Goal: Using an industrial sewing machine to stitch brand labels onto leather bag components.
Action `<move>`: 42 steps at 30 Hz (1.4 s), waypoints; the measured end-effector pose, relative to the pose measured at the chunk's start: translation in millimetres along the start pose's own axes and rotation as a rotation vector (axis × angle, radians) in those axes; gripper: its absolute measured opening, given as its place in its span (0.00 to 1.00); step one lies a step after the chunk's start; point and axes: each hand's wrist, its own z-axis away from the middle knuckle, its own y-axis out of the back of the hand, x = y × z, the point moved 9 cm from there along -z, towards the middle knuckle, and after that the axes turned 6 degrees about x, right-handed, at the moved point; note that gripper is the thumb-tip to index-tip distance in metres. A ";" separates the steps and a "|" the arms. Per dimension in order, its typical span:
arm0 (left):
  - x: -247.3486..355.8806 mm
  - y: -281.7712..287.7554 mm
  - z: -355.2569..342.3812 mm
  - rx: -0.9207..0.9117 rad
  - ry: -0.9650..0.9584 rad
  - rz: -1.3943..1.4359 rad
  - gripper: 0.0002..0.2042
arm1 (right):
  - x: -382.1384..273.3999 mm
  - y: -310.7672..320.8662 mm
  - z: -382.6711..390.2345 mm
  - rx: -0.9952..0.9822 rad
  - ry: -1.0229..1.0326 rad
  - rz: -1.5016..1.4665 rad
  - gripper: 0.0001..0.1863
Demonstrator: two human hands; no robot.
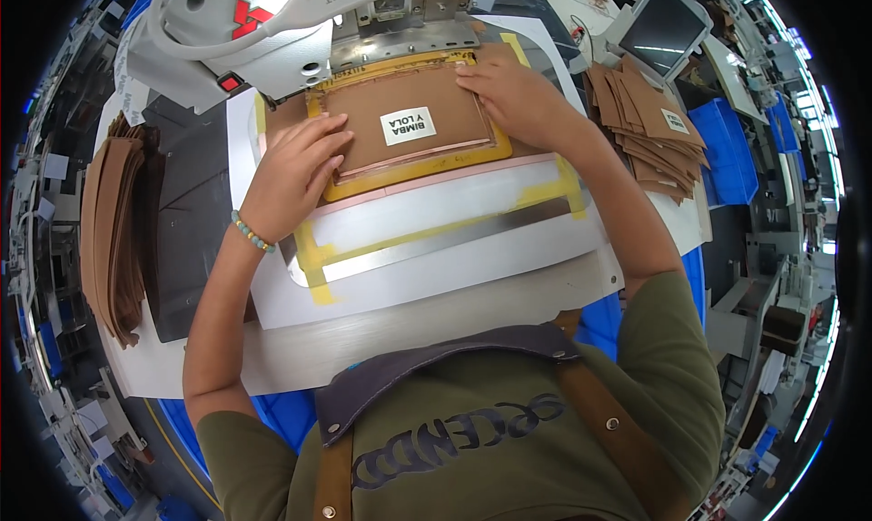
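Left hand (295, 162) and right hand (518, 99), both flat and open, gripping nothing, press the brown leather piece (409, 121) into the yellow frame (418, 168) at the table's far edge.

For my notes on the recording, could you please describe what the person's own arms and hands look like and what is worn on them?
Both hands are bare, without gloves. The left hand has a beaded bracelet in turquoise and yellow at the wrist. The right hand shows no jewellery. Both forearms are uncovered; olive-green short sleeves end near the elbows. No rings are visible.
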 end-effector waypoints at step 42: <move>4.3 -30.9 -18.8 0.023 -0.001 -0.245 0.22 | -47.5 -9.6 -19.7 0.064 0.157 0.046 0.20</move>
